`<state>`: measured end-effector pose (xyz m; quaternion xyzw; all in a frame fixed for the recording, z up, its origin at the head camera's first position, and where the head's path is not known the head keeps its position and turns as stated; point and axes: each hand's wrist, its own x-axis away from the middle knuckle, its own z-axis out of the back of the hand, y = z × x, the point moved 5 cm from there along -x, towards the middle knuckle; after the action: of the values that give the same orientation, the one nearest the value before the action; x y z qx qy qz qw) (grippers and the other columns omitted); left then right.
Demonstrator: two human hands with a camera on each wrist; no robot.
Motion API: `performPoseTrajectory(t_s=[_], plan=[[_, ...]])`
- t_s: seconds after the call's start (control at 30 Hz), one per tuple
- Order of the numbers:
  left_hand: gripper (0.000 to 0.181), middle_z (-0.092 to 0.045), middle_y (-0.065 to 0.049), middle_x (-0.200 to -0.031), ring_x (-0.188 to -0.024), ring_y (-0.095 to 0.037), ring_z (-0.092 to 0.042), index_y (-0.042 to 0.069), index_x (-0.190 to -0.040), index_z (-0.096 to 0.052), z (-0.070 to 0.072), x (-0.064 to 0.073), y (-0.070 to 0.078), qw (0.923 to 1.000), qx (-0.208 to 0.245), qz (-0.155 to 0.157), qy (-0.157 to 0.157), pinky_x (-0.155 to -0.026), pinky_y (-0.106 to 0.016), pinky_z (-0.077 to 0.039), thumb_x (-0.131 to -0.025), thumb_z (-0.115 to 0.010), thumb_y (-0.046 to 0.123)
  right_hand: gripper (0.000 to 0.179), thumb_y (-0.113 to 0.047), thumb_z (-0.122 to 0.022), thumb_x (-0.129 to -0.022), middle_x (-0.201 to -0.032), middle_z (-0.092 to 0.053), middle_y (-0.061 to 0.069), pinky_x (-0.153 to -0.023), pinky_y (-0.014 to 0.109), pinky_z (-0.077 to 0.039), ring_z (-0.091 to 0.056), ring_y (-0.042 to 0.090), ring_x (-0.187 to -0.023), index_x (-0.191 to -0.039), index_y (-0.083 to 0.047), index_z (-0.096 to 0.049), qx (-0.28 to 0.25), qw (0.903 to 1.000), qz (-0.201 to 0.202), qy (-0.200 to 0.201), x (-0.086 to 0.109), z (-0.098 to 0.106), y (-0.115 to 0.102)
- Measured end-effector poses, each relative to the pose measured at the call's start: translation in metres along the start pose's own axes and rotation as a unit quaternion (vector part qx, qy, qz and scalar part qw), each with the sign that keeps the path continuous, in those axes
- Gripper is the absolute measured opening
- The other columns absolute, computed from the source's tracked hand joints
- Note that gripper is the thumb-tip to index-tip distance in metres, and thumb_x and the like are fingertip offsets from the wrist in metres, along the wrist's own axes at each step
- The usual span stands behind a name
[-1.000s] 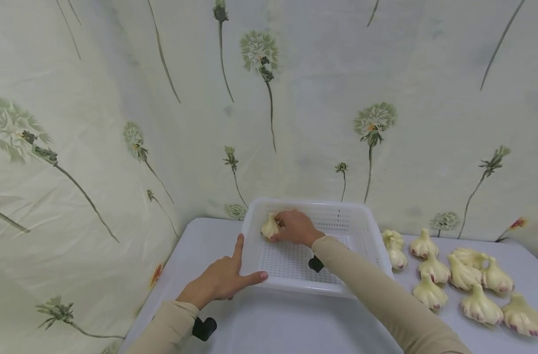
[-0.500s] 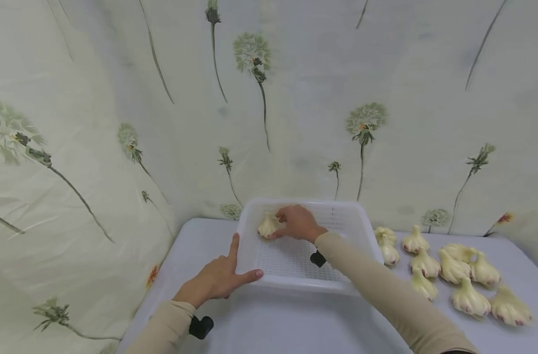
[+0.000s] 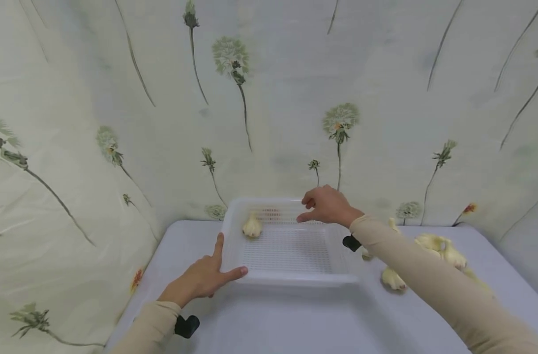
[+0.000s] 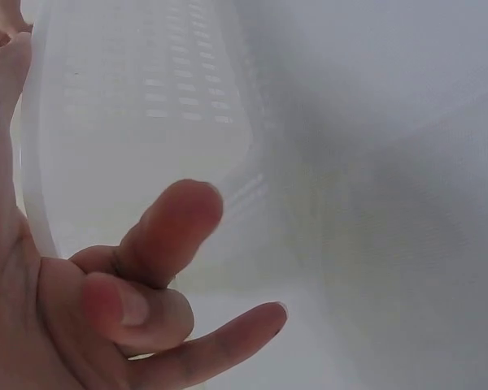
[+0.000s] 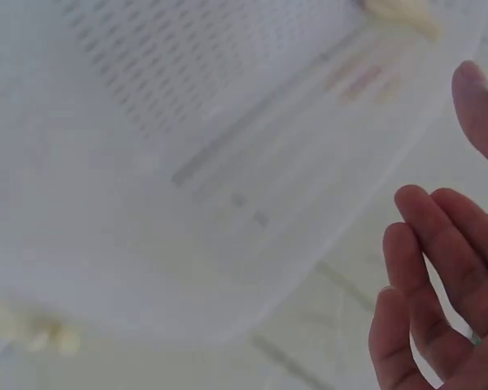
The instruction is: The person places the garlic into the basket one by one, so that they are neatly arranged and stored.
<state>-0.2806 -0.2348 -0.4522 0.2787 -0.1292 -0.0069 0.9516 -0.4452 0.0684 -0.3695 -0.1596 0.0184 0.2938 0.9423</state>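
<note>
A white perforated plastic basket (image 3: 295,280) stands on the table, with one garlic bulb (image 3: 252,227) upright in its back left corner. My left hand (image 3: 202,276) rests at the basket's front left corner, index finger along the left side and thumb on the front rim. In the left wrist view the other fingers (image 4: 171,236) hang loosely beside the basket wall. My right hand (image 3: 328,205) is above the back right part of the basket, fingers loosely bent and holding nothing. The right wrist view shows its thumb and fingers (image 5: 447,260) apart, beyond the rim.
Several garlic bulbs (image 3: 452,254) lie on the table right of the basket, partly hidden by the right sleeve (image 3: 424,270). One bulb (image 3: 393,279) shows in front of that forearm. A curtain with printed dandelions (image 3: 278,98) hangs behind the table (image 3: 286,319).
My right hand has let go of the garlic bulb and moved right and up, away from it. The bulb stays in the basket. My left hand keeps its place; the view has turned right.
</note>
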Motion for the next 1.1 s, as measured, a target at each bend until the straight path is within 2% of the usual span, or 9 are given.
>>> performPoseTrajectory(t_s=[0.23,0.43,0.6,0.8,0.93,1.1], plan=[[0.128,-0.064,-0.011,-0.067,-0.053,-0.022,-0.065,0.013,-0.170,0.013,0.001,0.003,0.004,1.0000,0.003,-0.004,-0.004,-0.059,-0.034,-0.046,-0.090,-0.061,0.081,0.051,-0.051,-0.088,-0.083,-0.102,-0.081,0.006,-0.078,0.046,-0.060,-0.075,0.022,-0.090,-0.111,-0.009,-0.081,0.040,0.9987,-0.025,0.022,0.045,0.037,0.043],[0.129,-0.064,-0.011,-0.065,-0.053,-0.023,-0.063,0.012,-0.170,0.014,-0.001,0.005,0.003,1.0000,0.004,-0.001,-0.003,-0.058,-0.034,-0.044,-0.090,-0.061,0.081,0.051,-0.055,-0.083,-0.086,-0.095,-0.080,0.003,-0.066,0.040,-0.058,-0.072,0.017,-0.079,-0.110,-0.010,-0.081,0.070,0.9959,-0.051,0.025,0.091,0.049,0.072],[0.129,-0.064,-0.012,-0.066,-0.051,-0.024,-0.063,0.013,-0.170,0.013,-0.002,0.006,0.004,0.9999,0.011,-0.003,-0.002,-0.058,-0.034,-0.044,-0.090,-0.062,0.080,0.047,-0.053,-0.081,-0.086,-0.084,-0.077,-0.004,-0.059,0.035,-0.054,-0.068,0.012,-0.070,-0.106,-0.011,-0.081,0.090,0.9935,-0.064,0.029,0.129,0.048,0.093],[0.128,-0.063,-0.012,-0.068,-0.051,-0.024,-0.063,0.012,-0.170,0.013,-0.001,0.008,0.004,0.9999,0.009,-0.004,-0.002,-0.057,-0.034,-0.043,-0.091,-0.062,0.080,0.039,-0.047,-0.078,-0.087,-0.079,-0.073,-0.012,-0.055,0.035,-0.050,-0.063,0.007,-0.068,-0.108,-0.014,-0.078,0.086,0.9919,-0.093,-0.013,0.164,0.040,0.106],[0.128,-0.063,-0.012,-0.066,-0.052,-0.024,-0.063,0.011,-0.170,0.014,-0.001,0.008,0.005,1.0000,0.008,-0.005,-0.003,-0.057,-0.034,-0.043,-0.091,-0.061,0.080,0.036,-0.048,-0.078,-0.086,-0.073,-0.068,-0.012,-0.053,0.034,-0.046,-0.059,0.008,-0.064,-0.103,-0.016,-0.075,0.082,0.9893,-0.114,-0.037,0.182,0.030,0.111],[0.128,-0.063,-0.012,-0.062,-0.051,-0.025,-0.063,0.011,-0.169,0.014,-0.003,0.009,0.005,0.9999,0.010,-0.006,-0.006,-0.058,-0.034,-0.044,-0.092,-0.060,0.079,0.034,-0.047,-0.079,-0.085,-0.065,-0.058,-0.008,-0.051,0.034,-0.039,-0.052,0.012,-0.057,-0.098,-0.017,-0.069,0.095,0.9864,-0.122,-0.054,0.197,0.012,0.115]])
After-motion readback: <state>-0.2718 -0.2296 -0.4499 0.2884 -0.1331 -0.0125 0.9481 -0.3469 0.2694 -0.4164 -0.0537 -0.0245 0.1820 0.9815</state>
